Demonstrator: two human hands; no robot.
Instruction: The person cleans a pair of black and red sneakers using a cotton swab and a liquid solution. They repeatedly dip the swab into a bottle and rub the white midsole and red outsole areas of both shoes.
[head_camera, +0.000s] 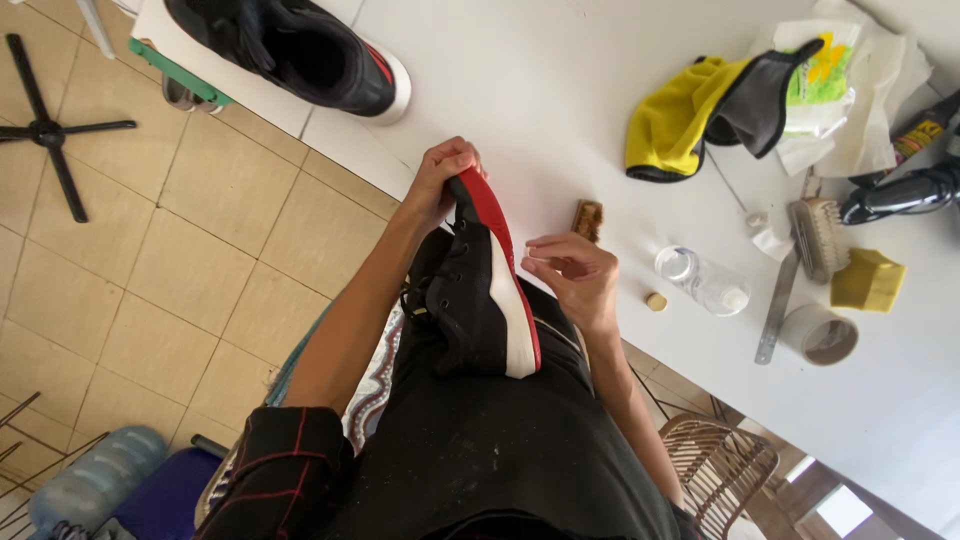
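Head view. Item: sneaker (478, 290), black upper with black laces, white midsole, red outsole; lies on its side on the person's lap at the edge of the white table (560, 90), sole turned toward the table.

Left hand (438, 180): fingers clenched around the shoe's upper end, gripping the red sole.

Right hand (575, 275): just beside the midsole, fingers pinched on something small and pale, too small to identify.

Nearby on the table: second black sneaker (300, 50), small wooden brush (588, 218), clear plastic bottle (702, 282) lying uncapped, loose cap (655, 301), yellow-and-grey cloth (700, 115), scrub brush (818, 235), yellow sponge (868, 280), tape roll (818, 335).
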